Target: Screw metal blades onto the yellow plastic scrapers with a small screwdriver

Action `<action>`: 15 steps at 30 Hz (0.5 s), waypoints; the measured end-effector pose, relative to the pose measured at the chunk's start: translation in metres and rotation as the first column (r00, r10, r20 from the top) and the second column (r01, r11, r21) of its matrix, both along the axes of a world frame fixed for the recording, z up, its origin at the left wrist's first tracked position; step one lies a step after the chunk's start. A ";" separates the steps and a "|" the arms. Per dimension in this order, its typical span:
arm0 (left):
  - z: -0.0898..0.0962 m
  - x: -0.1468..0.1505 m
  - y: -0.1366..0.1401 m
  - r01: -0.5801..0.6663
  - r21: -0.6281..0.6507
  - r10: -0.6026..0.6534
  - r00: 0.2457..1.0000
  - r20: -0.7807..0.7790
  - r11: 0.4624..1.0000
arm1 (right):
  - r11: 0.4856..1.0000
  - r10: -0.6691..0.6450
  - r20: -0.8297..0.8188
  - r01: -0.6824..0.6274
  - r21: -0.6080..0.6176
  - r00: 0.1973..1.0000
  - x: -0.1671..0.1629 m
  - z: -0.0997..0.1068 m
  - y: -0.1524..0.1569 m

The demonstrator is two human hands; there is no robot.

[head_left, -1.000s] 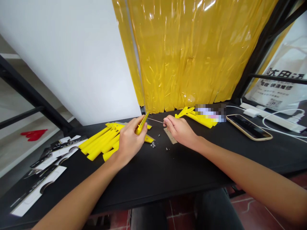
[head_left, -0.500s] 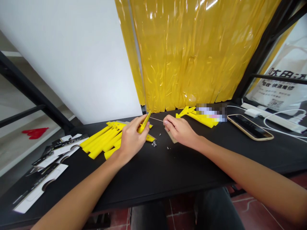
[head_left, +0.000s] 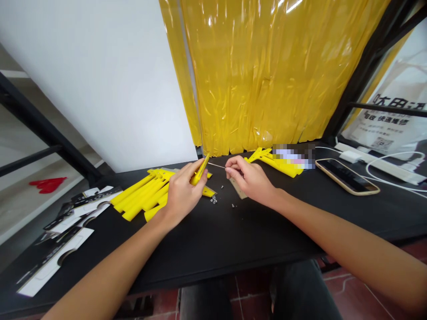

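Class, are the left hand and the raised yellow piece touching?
Touching: the head view shows the left hand closed around the raised yellow piece, tip protruding.

Bright light leaves white glare on the yellow curtain [head_left: 267, 80].

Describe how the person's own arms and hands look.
The left hand and right hand wear no gloves. Both forearms are bare, with no sleeves in view. No watch, bracelet, cable or marking shows on them.
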State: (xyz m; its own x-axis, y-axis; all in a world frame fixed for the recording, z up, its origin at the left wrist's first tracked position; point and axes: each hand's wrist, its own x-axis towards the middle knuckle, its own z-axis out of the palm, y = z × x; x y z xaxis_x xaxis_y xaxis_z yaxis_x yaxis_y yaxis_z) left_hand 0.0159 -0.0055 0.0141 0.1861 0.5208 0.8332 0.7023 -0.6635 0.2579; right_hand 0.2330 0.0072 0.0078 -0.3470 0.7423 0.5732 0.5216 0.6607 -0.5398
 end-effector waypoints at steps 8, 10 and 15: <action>-0.001 0.000 0.001 0.043 0.015 -0.043 0.999 -0.009 0.999 | 1.000 -0.008 0.025 0.007 0.028 1.000 -0.002 -0.001 0.002; -0.001 0.000 0.000 0.046 0.017 -0.046 0.999 -0.011 0.999 | 0.999 -0.006 0.018 0.006 0.039 1.000 -0.001 -0.001 0.001; 0.001 -0.001 0.001 0.030 0.025 -0.030 1.000 0.005 0.999 | 0.998 0.044 0.016 -0.045 0.048 0.999 0.001 0.001 -0.002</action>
